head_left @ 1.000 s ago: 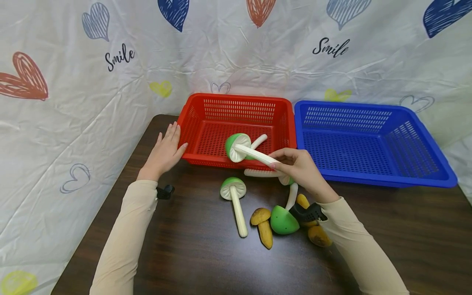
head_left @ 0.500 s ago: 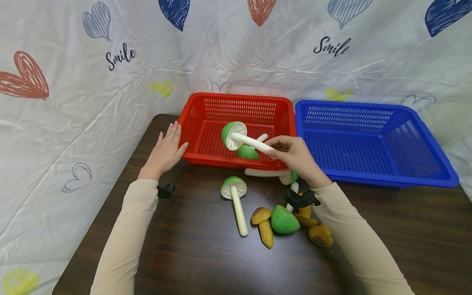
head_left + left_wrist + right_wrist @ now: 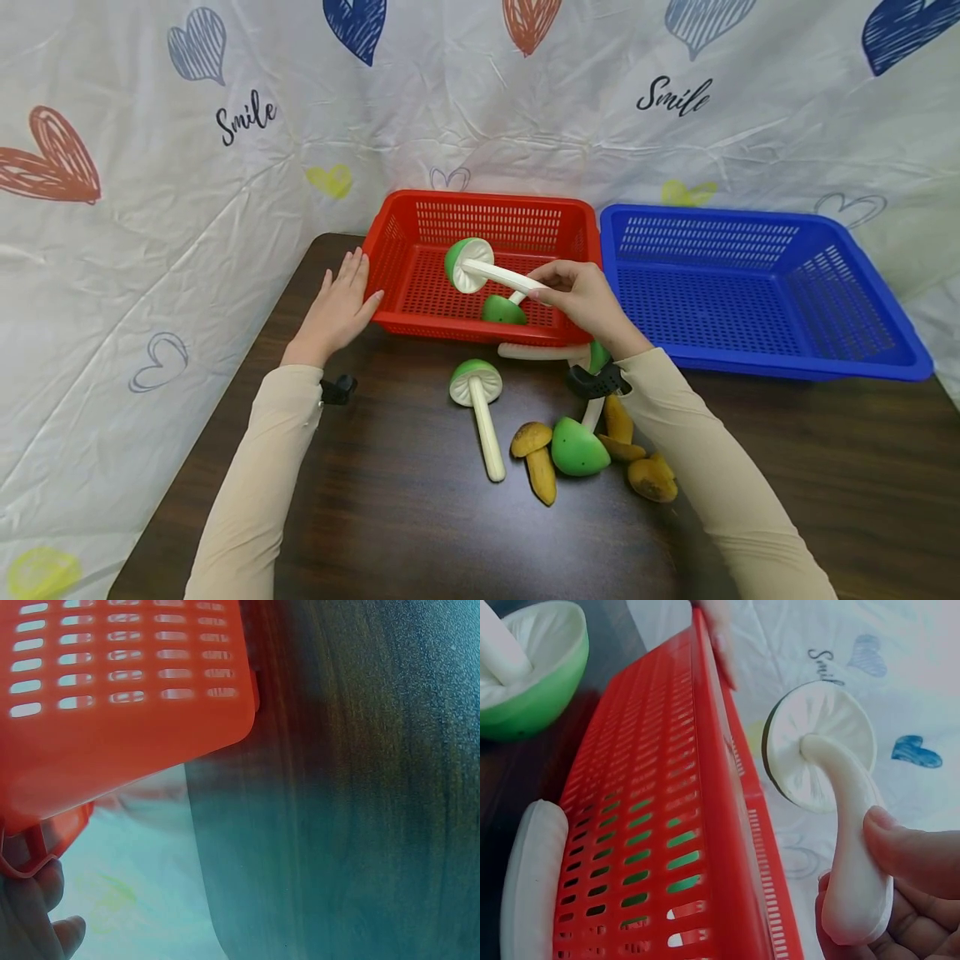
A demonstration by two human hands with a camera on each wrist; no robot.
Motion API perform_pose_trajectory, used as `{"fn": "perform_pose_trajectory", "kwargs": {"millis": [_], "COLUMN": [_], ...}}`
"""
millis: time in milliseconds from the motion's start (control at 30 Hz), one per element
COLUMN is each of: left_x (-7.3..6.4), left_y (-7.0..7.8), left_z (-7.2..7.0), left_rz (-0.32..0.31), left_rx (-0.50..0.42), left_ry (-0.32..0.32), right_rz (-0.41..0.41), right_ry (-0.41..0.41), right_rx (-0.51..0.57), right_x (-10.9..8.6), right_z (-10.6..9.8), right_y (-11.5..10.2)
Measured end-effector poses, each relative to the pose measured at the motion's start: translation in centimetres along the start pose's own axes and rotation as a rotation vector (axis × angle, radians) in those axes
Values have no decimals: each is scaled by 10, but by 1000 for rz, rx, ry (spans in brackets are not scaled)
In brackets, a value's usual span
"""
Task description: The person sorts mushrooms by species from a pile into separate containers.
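Note:
My right hand (image 3: 581, 302) pinches the white stem of a green-capped toy mushroom (image 3: 847, 817), its cap tilted left over the red basket (image 3: 487, 332). Beneath it, inside the basket, lies another green-capped mushroom (image 3: 504, 309). My left hand (image 3: 335, 307) rests with straight fingers on the basket's left rim; in the left wrist view its fingertips (image 3: 51, 881) show right at the red edge. On the table in front, a green-capped mushroom (image 3: 485, 417) lies on its side, and one more with a pale stem (image 3: 534, 352) lies along the basket's front wall.
A blue basket (image 3: 757, 360) stands to the right of the red one. Nearer on the dark table (image 3: 390, 508) are a green-capped mushroom (image 3: 579, 448) and several yellow-brown ones, including a small mushroom (image 3: 538, 467). Behind hangs a white cloth (image 3: 480, 108) with printed hearts.
My right hand has carried the green-capped mushroom up and left, further over the red basket. The mushroom lying inside the basket shows more now. My left hand has stayed at the rim.

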State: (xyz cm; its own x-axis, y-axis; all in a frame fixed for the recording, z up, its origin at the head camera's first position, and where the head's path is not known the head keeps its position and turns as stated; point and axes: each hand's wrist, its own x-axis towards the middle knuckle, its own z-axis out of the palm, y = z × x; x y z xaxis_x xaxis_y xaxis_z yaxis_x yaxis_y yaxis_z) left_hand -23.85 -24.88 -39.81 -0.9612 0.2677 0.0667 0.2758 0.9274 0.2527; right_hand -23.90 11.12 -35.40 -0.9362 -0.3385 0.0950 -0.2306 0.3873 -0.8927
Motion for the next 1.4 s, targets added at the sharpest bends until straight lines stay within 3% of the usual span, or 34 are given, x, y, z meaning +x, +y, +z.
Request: {"fn": "perform_pose_trajectory", "kwargs": {"millis": [667,1400], "left_x": [1,1], "left_y": [-2,-1], "left_z": [3,1], "left_rz": [-12,-8], "left_rx": [-11,2], "left_ry": [-16,-10], "right_rz": [84,73], "right_ry": [4,-19], "right_rx": [-161,-279], "right_x": [31,34], "right_z": [11,14], "right_y": [17,18]}}
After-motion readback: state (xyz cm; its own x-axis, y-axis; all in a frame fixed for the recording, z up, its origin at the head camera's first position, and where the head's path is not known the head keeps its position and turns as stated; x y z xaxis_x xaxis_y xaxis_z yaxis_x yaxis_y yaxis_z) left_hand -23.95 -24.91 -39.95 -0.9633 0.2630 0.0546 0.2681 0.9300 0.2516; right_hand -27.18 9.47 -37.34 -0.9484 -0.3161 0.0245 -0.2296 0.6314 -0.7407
